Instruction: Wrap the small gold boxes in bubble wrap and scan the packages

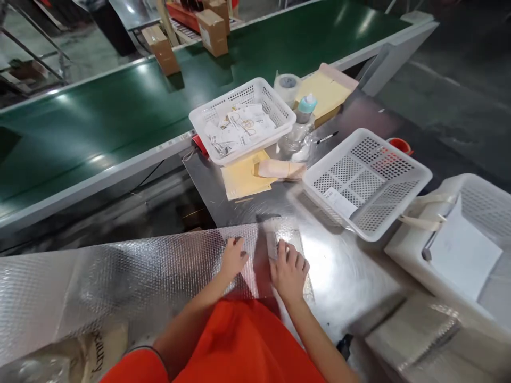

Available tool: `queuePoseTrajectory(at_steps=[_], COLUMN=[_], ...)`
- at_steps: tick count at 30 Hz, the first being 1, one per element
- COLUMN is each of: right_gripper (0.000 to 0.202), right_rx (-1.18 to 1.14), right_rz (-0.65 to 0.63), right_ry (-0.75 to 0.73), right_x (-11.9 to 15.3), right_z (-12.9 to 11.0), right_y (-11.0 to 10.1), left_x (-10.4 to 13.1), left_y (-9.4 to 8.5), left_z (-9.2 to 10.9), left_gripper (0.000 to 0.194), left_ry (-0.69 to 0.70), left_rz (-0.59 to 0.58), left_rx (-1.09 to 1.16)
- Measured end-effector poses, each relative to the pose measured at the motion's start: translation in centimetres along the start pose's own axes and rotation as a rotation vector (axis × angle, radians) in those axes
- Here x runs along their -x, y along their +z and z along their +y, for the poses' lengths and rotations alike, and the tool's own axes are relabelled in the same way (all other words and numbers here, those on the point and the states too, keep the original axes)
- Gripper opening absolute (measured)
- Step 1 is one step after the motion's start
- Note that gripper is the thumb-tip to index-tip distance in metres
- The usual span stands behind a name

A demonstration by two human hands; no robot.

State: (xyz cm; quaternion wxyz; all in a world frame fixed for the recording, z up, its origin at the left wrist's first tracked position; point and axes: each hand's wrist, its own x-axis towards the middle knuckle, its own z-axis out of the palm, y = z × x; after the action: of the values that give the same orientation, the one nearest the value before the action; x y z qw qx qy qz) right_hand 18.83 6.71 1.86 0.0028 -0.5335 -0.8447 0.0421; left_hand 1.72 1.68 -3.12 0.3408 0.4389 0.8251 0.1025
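Note:
A long sheet of clear bubble wrap runs in from the left across the metal table. My left hand rests on this sheet with bent fingers, apparently pinching it; the fingertips are partly hidden. At the sheet's right end is a flat, folded bubble-wrap bundle; what lies inside cannot be made out. My right hand lies over the bundle, its fingers slightly spread and touching the top, the thumb near its left side.
Ahead are a white basket with papers, yellow envelopes, a tape roll and a pen. To the right stand another white basket and a white bin. Cardboard boxes sit on the green conveyor.

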Motion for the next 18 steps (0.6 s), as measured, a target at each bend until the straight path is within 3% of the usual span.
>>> queuePoseTrajectory(at_steps=[2,5,8,10,13,16,18], right_gripper=[0.06,0.065,0.096,0.114,0.101,0.073,0.06], right_rx=[0.005,-0.105,-0.28,-0.264,-0.084,0.029,0.014], right_rz=[-0.013,-0.155,-0.366,-0.427,-0.307,-0.127,-0.102], right_ry=[0.058,0.058,0.214,0.329,0.251,0.109,0.014], right_x=[-0.1,-0.9,-2.2,-2.6,-1.6,0.3,1.2], right_z=[-0.1,1.2,2.6,2.0,-1.5,-5.3,-6.5], right_y=[0.2,-0.2,-1.0,-1.5,-1.8,-1.4,-0.9], left_x=[-0.5,-0.2,0.1,0.1,0.1,0.8,1.7], left_y=[-0.7,-0.6,-0.1,-0.2,-0.6,-1.1,-1.2], left_z=[-0.3,-0.5,-0.9,-1.1,-1.2,-0.8,-0.5], left_gripper=[0.063,0.073,0.068,0.054,0.034,0.038,0.037], left_ry=[-0.009,0.004,-0.014,-0.039,-0.078,-0.109,-0.138], left_rz=[-0.027,-0.042,-0.007,0.019,0.037,-0.013,-0.045], left_rx=[0.009,0.074,0.314,0.458,0.588,0.761,0.866])
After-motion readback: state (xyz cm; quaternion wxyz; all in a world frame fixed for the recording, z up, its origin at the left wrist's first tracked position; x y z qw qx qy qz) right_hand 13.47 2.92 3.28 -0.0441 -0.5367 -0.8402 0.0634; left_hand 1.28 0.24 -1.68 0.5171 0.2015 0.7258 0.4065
